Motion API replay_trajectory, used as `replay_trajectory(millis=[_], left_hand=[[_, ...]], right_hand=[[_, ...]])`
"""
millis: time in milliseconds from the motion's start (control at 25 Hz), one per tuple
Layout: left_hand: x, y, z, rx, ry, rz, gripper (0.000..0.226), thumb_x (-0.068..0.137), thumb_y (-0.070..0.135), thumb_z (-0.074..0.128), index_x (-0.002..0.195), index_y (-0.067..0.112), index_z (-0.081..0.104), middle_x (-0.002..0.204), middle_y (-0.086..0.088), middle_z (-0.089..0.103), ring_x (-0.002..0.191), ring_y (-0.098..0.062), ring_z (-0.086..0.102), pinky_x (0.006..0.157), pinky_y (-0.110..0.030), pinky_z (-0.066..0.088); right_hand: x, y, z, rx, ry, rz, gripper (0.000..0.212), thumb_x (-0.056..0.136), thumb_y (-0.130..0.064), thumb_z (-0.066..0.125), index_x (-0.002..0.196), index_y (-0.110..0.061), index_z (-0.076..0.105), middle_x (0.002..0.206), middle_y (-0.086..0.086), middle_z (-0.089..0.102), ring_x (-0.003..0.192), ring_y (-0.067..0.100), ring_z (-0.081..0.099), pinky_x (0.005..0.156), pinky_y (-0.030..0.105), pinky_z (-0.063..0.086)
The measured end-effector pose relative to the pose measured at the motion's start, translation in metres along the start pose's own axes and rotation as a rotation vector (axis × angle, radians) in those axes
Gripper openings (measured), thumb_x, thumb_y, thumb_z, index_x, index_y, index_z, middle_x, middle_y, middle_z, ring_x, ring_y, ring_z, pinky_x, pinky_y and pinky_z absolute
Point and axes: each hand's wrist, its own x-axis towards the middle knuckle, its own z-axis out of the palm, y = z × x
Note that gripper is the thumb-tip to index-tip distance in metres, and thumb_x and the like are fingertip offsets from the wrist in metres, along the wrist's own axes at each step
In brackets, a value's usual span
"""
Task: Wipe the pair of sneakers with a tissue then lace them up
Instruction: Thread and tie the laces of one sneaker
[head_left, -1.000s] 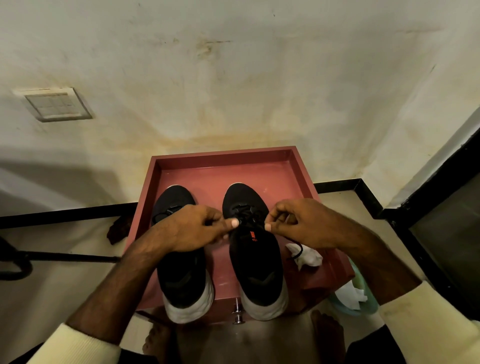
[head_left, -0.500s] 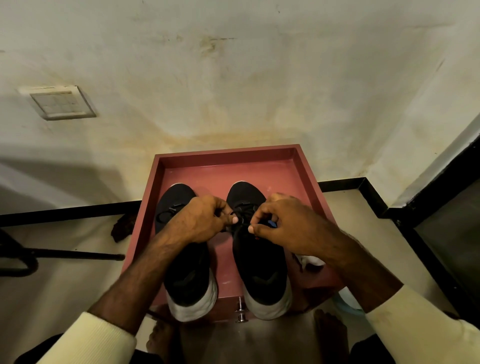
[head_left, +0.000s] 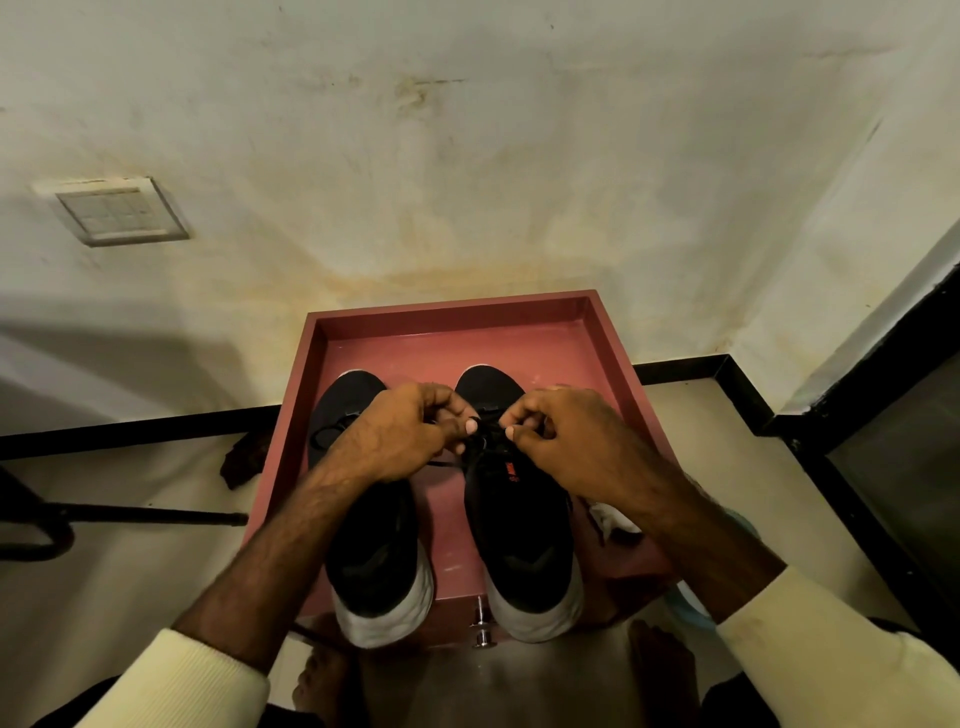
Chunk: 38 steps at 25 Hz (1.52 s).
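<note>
Head camera, looking straight down, calling it live. Pinching the black lace (head_left: 485, 435) with the left hand (head_left: 410, 436) from one side and with the right hand (head_left: 566, 441) from the other, thumb against forefinger on each, remaining fingers curled in. Gripping tight and close together, right over the eyelets of the sneaker (head_left: 524, 545) directly beneath the grip. Probably drawing the two ends against each other to snug a crossing or start a knot; impossible to say which, with knuckles hiding the detail. Parked toe-away, heel-near, presumably to give access to the tongue from above. Just left of the grip, under the left wrist and lying parallel: the other sneaker (head_left: 374, 551), a slack loop of lace showing at its throat, so likely not finished. Below and right of the grip, tucked beside the right forearm: a crumpled tissue (head_left: 615, 519), set aside, which suggests wiping over and done. Underneath it all, a red tray (head_left: 452, 312) with a raised rim and a metal knob (head_left: 482, 630) at the near edge. Beyond the grip, a stained cream wall (head_left: 519, 156) with a switch plate (head_left: 122, 210) far up-left. Around the tray, pale floor (head_left: 130, 571) edged with black skirting (head_left: 156, 431).
</note>
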Motion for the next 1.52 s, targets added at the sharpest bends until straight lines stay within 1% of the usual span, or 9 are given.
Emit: replay_trajectory(millis=[120, 280, 520, 600, 720, 1040, 1160, 1360, 1520], left_hand=[[0.000, 0.000, 0.000, -0.001, 0.007, 0.038, 0.007, 0.094, 0.024, 0.075, 0.101, 0.024, 0.076, 0.089, 0.000, 0.079, 0.078, -0.004, 0.075, 0.073, -0.008, 0.055], [0.000, -0.003, 0.000, 0.025, 0.028, 0.025, 0.004, 0.095, 0.026, 0.074, 0.097, 0.029, 0.076, 0.089, 0.005, 0.078, 0.084, -0.008, 0.075, 0.082, -0.019, 0.058], [-0.003, -0.002, -0.002, 0.087, -0.053, 0.004, 0.007, 0.095, 0.019, 0.069, 0.095, 0.024, 0.074, 0.088, 0.005, 0.077, 0.082, -0.004, 0.073, 0.076, -0.010, 0.052], [-0.003, -0.003, -0.002, 0.130, -0.087, 0.006, 0.007, 0.094, 0.019, 0.069, 0.093, 0.024, 0.073, 0.089, 0.006, 0.077, 0.083, -0.003, 0.072, 0.081, -0.014, 0.054], [-0.003, -0.005, -0.002, 0.147, -0.087, 0.015, 0.004, 0.094, 0.022, 0.069, 0.093, 0.024, 0.072, 0.092, 0.006, 0.077, 0.088, -0.006, 0.073, 0.087, -0.019, 0.057], [0.000, -0.004, -0.003, -0.008, 0.000, 0.096, 0.006, 0.094, 0.029, 0.075, 0.097, 0.025, 0.075, 0.087, 0.003, 0.078, 0.080, -0.005, 0.074, 0.073, -0.012, 0.053], [0.001, -0.004, 0.000, -0.033, 0.006, 0.112, 0.007, 0.095, 0.029, 0.075, 0.100, 0.024, 0.076, 0.088, -0.001, 0.078, 0.080, -0.009, 0.075, 0.072, -0.017, 0.057], [0.001, -0.002, 0.003, -0.047, 0.023, 0.154, 0.010, 0.094, 0.031, 0.074, 0.103, 0.026, 0.077, 0.089, -0.001, 0.079, 0.080, -0.011, 0.075, 0.071, -0.012, 0.055], [0.003, -0.002, 0.003, -0.048, 0.016, 0.149, 0.010, 0.095, 0.032, 0.074, 0.102, 0.026, 0.077, 0.090, -0.001, 0.079, 0.085, -0.015, 0.075, 0.076, -0.020, 0.057]], right_hand=[[0.005, 0.006, 0.000, -0.030, 0.070, 0.044, 0.016, 0.091, -0.030, 0.077, 0.107, -0.033, 0.077, 0.096, -0.013, 0.060, 0.082, 0.001, 0.058, 0.068, 0.015, 0.042], [0.009, 0.006, -0.005, 0.044, -0.009, 0.096, 0.001, 0.091, -0.026, 0.079, 0.092, -0.026, 0.079, 0.089, -0.011, 0.072, 0.081, 0.003, 0.066, 0.075, 0.023, 0.053], [0.011, 0.012, -0.013, 0.164, -0.031, 0.165, 0.005, 0.097, -0.023, 0.071, 0.092, -0.023, 0.074, 0.085, -0.005, 0.078, 0.082, 0.010, 0.074, 0.084, 0.038, 0.064], [0.013, 0.013, -0.014, 0.209, -0.042, 0.200, 0.010, 0.098, -0.021, 0.069, 0.089, -0.023, 0.072, 0.085, -0.003, 0.080, 0.082, 0.011, 0.076, 0.085, 0.041, 0.064], [0.012, 0.012, -0.014, 0.238, -0.061, 0.205, 0.009, 0.099, -0.020, 0.068, 0.091, -0.022, 0.071, 0.087, -0.003, 0.080, 0.083, 0.010, 0.076, 0.086, 0.039, 0.064], [0.009, 0.008, -0.016, 0.199, -0.097, 0.143, 0.003, 0.097, -0.023, 0.070, 0.099, -0.023, 0.073, 0.090, -0.007, 0.075, 0.086, 0.007, 0.072, 0.081, 0.026, 0.059], [0.009, 0.008, -0.014, 0.187, -0.092, 0.132, 0.003, 0.096, -0.023, 0.072, 0.098, -0.025, 0.072, 0.089, -0.008, 0.074, 0.085, 0.006, 0.071, 0.081, 0.026, 0.059], [0.008, 0.005, -0.009, 0.150, -0.142, 0.037, 0.025, 0.091, -0.037, 0.077, 0.115, -0.031, 0.074, 0.107, -0.014, 0.070, 0.099, 0.004, 0.066, 0.087, 0.025, 0.053], [0.008, 0.000, -0.001, 0.088, -0.118, -0.009, 0.013, 0.088, -0.037, 0.080, 0.097, -0.028, 0.081, 0.086, -0.023, 0.062, 0.085, -0.005, 0.060, 0.075, 0.018, 0.042]])
